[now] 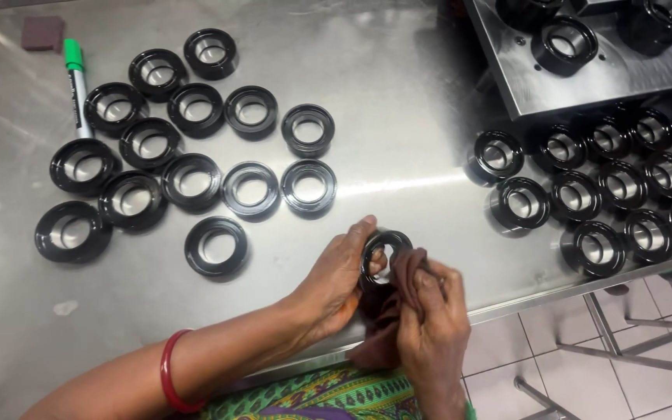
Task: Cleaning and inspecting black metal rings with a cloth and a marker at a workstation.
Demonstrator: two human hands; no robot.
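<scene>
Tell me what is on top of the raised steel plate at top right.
On the steel plate sit black rings: one whole, others cut off by the frame's top edge. Whatever lies further back is out of view.

Steel table (398,93) – glare; tiled floor (499,350), maybe beige.

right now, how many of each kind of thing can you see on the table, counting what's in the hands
Black rings, left cluster: 14
Black rings, right cluster: 11 in view
Held black ring, in the left hand: 1
Black round parts on the raised metal plate: 3
Green-capped marker: 1
Brown block: 1
Brown cloth, in the right hand: 1
Total: 32
</scene>
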